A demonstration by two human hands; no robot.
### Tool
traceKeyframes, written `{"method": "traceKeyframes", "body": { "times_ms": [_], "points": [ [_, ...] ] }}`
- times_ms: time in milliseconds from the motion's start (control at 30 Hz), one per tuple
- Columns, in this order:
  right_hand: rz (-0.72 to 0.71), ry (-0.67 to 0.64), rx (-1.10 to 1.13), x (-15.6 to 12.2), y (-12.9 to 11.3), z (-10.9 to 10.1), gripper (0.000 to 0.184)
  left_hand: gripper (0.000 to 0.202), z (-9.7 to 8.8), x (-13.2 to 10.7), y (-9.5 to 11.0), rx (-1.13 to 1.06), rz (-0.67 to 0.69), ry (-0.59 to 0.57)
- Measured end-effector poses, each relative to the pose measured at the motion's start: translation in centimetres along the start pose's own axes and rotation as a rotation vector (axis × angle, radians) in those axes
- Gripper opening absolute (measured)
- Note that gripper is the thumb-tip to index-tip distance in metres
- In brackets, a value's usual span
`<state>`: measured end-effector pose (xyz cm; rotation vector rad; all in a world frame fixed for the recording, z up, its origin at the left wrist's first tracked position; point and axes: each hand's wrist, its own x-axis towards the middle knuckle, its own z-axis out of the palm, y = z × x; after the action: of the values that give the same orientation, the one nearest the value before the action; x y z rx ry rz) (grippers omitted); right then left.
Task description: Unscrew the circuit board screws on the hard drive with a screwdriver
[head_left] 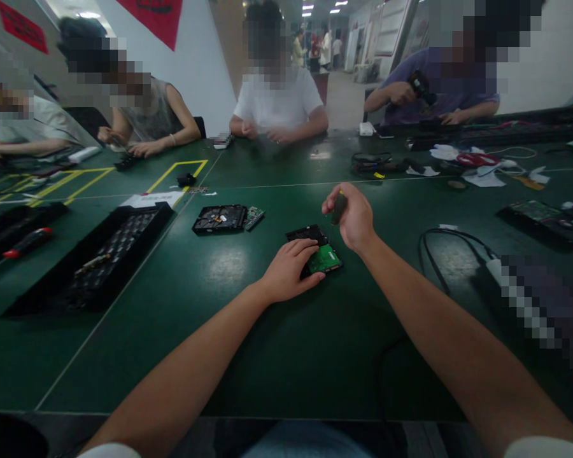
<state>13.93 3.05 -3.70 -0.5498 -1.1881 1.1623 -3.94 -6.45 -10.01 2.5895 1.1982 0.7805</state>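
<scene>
A hard drive (pixel 325 259) with a green circuit board lies on the green table in front of me. My left hand (pixel 291 270) rests across its left side, fingers over the top and thumb along the near edge, gripping it. Above the drive's right side, my right hand (pixel 356 216) is closed around a screwdriver (pixel 339 207) with a dark, yellow-ended handle. It points down at the drive; its thin shaft is faint, and I cannot tell whether the tip touches. To the left lie another hard drive (pixel 219 219) and a small loose circuit board (pixel 254 217).
A long black tray (pixel 95 261) with small parts stands at left, near a red-and-black screwdriver (pixel 28 243). At right are a black cable (pixel 432 254), a pixelated device (pixel 544 299) and an opened black unit (pixel 549 222). Several people work across the table; one holds a power tool (pixel 421 88).
</scene>
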Motion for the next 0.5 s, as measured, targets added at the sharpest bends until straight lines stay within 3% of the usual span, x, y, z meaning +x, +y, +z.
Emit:
{"method": "traceKeyframes", "body": {
  "times_ms": [500],
  "points": [
    [0.029,0.020,-0.048,-0.08,-0.64,0.25,0.026,0.061,-0.01,-0.05,-0.02,-0.004,-0.001,0.005]
  ]
}}
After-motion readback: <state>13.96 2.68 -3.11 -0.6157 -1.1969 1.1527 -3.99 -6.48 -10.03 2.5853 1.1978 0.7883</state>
